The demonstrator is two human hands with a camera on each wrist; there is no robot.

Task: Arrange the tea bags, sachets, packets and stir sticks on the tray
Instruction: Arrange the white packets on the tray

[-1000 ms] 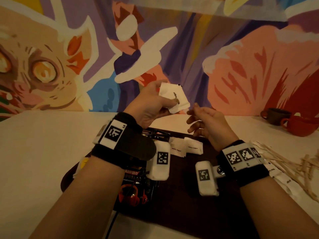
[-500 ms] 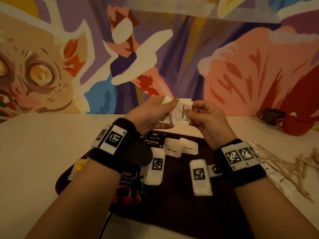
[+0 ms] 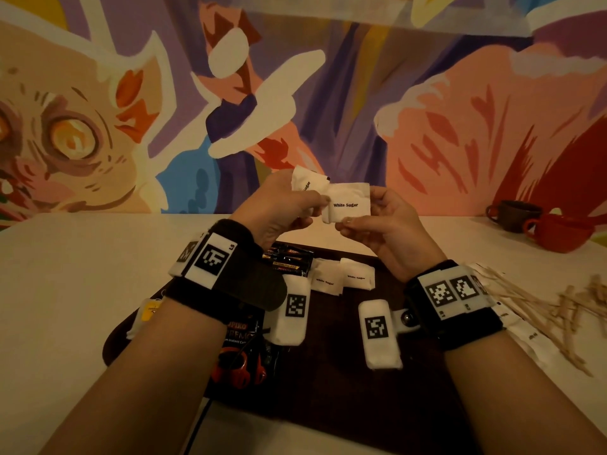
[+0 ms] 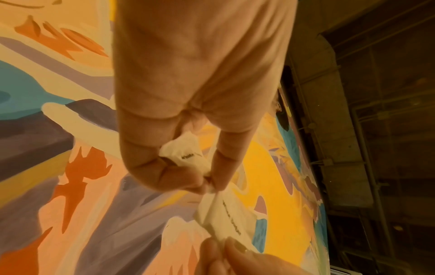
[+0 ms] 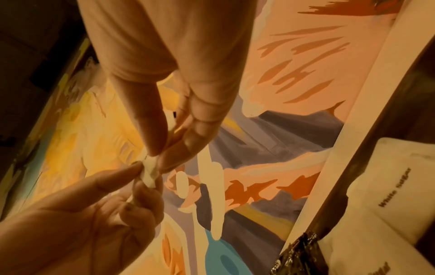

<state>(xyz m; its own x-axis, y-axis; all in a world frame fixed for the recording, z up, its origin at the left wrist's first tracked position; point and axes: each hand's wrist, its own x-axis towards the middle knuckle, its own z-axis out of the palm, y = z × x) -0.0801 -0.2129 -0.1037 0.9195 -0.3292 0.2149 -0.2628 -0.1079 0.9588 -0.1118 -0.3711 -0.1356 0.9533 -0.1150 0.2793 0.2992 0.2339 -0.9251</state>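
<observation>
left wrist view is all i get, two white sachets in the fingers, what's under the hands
observer: The head view shows a dark tray under the left hand and right hand, which hold the held sachets clear above it.
operator: any sachets on it already
observer: Two white sugar sachets lie side by side at its far end, next to dark packets.
operator: and the stir sticks
observer: The stir sticks lie off the tray, in a loose heap on the table to its right.
</observation>
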